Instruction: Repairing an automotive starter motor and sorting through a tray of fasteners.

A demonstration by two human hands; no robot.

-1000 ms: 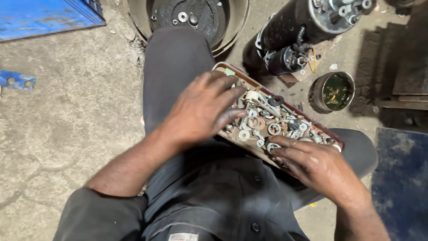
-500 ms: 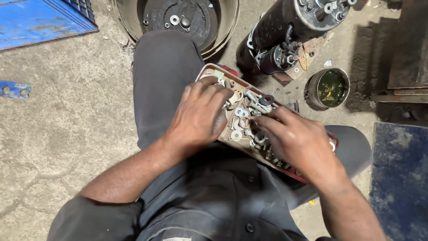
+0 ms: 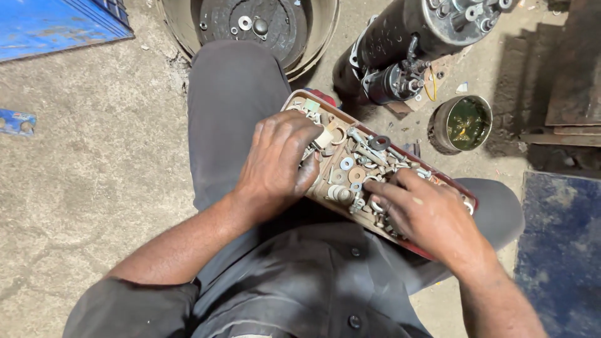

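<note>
2 hands work in a tray (image 3: 299,99) that rests across the person's lap, packed with washers, nuts, bolts and other small metal bits. The left hand (image 3: 278,163) lies over the tray's near-left part, fingers curled down into the pile; whether they pinch a piece I cannot tell, since the knuckles hide the tips. The right hand (image 3: 429,213) rests on the tray's right end, fingers spread and loose, the fingertips (image 3: 374,189) touching parts near the middle, gripping nothing that shows. 1 dark ring (image 3: 379,143) and a pale washer (image 3: 346,163) lie bare between the hands.

Beyond the tray's far edge, on the concrete floor, stand a starter motor (image 3: 413,37), a small tin (image 3: 462,123) of dark greenish liquid and a round drum (image 3: 250,25) with loose washers in it.

Sorting here goes best, I judge, with light raking strokes: spread the pile thin toward the tray's middle, keep the tray level on the thighs, and lift pieces singly between thumb and forefinger so none spill over the low rim.
</note>
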